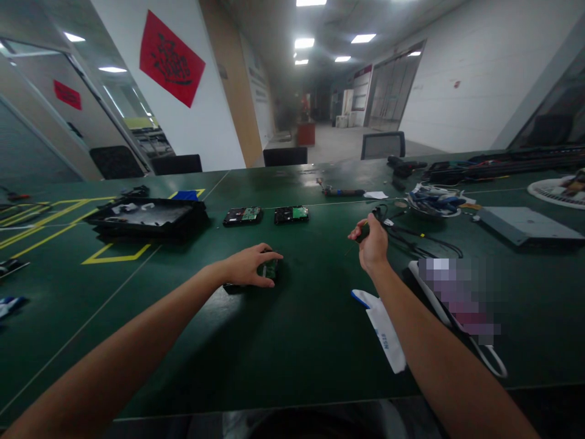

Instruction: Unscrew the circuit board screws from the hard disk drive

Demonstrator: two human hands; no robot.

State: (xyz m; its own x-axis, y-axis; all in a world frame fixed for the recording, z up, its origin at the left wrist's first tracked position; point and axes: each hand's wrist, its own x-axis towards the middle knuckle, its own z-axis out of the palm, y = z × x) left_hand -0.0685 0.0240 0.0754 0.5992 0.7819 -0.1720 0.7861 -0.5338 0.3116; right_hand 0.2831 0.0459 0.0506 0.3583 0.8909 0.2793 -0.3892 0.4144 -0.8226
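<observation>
My left hand (249, 266) reaches over a hard drive (269, 268) lying on the green table, its thumb and fingers around the drive's edges. Part of the drive's green circuit board shows between them; the palm hides much of the rest. My right hand (373, 244) is closed around the dark handle of a screwdriver (362, 233), held above the table. The thin shaft points down and to the left. Farther back, two more hard drives, one on the left (242, 216) and one on the right (291, 214), lie side by side with green boards facing up.
A black tray (150, 216) stands at left near yellow tape markings. On the right are black cables (415, 244), a bowl of small parts (434, 201), a grey metal box (528, 224) and a white packet (384, 332). A pen-like tool (342, 191) lies farther back.
</observation>
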